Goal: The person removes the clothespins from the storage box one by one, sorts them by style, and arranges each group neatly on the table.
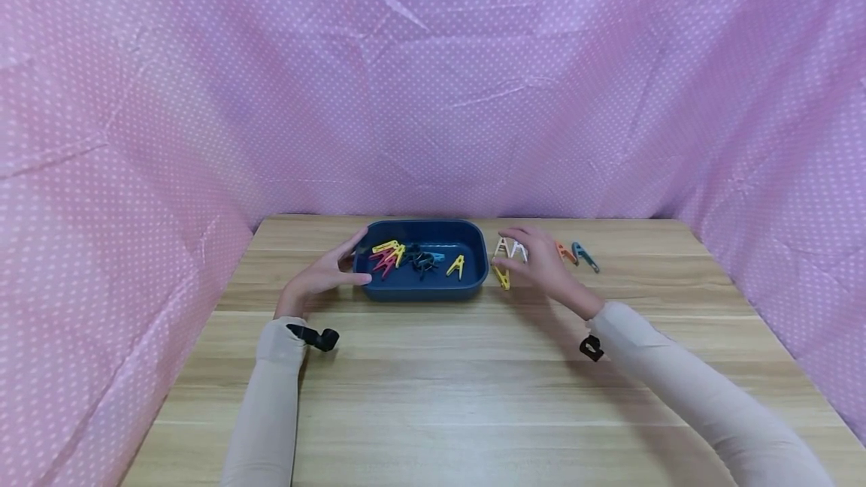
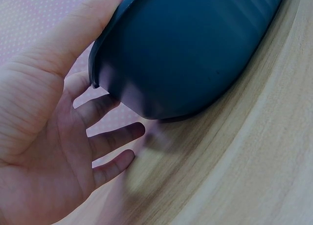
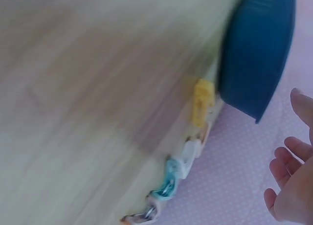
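A dark blue plastic tub [image 1: 422, 293] stands on the table with several clothespins inside, among them a yellow clothespin [image 1: 456, 267] and red ones at its left. My left hand [image 1: 321, 273] is spread round the tub's left end, thumb over the rim; in the left wrist view its fingers [image 2: 117, 142] are apart, the lower two off the wall. Just right of the tub, my right hand [image 1: 541, 265] hovers over another yellow clothespin [image 1: 502, 277] and a white clothespin [image 1: 519, 250], thumb and fingers apart. Nothing shows in its grasp in the right wrist view.
Farther right lie an orange clothespin [image 1: 565, 252] and a teal clothespin [image 1: 585, 255]. The wooden table [image 1: 433, 382] reaches back to a pink dotted cloth [image 1: 433, 96] hanging behind and at both sides. Each sleeve carries a black wrist mount.
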Action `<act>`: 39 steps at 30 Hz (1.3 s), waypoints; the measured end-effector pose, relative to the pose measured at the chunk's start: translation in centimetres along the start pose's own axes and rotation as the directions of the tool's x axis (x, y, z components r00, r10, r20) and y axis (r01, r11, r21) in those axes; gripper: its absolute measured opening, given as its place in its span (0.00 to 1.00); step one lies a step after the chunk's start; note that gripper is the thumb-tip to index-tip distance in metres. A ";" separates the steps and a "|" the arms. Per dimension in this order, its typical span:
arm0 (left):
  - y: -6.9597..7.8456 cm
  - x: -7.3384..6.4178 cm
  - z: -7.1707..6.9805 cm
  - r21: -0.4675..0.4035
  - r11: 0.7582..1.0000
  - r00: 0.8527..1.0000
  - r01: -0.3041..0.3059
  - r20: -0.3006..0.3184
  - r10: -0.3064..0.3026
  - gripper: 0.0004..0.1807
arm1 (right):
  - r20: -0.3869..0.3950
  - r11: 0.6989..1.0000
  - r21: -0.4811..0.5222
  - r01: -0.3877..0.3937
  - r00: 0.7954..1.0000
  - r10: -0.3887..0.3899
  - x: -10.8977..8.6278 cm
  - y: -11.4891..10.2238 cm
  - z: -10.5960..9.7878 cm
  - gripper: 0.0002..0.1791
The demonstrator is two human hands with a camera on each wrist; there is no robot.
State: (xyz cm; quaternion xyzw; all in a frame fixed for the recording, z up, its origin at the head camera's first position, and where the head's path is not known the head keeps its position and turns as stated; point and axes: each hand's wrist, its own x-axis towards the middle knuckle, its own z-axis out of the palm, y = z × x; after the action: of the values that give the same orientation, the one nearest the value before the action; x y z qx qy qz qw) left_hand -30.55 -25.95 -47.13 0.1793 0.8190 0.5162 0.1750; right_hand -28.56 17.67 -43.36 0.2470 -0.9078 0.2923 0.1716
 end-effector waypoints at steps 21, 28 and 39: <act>0.3 -0.2 0.1 -0.004 1.000 1.000 0.009 0.000 -0.009 0.52 | 0.246 0.998 0.007 0.067 0.967 -0.067 3.8 -2.7 1.5 0.26; 0.3 -0.4 0.0 -0.034 0.999 0.999 0.028 -0.014 -0.029 0.53 | 0.344 0.990 -0.049 0.130 0.933 -0.106 4.8 -2.7 2.3 0.24; 0.1 -0.3 0.1 -0.060 0.998 0.999 0.036 -0.011 -0.037 0.53 | 0.431 0.970 -0.099 0.221 0.888 -0.159 6.4 -2.0 4.0 0.21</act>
State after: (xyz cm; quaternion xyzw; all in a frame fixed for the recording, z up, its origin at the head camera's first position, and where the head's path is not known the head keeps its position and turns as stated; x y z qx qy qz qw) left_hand -30.29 -25.97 -47.01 0.1559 0.8073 0.5384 0.1846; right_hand -33.41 11.58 -42.60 0.3787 -0.9136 0.1471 0.0179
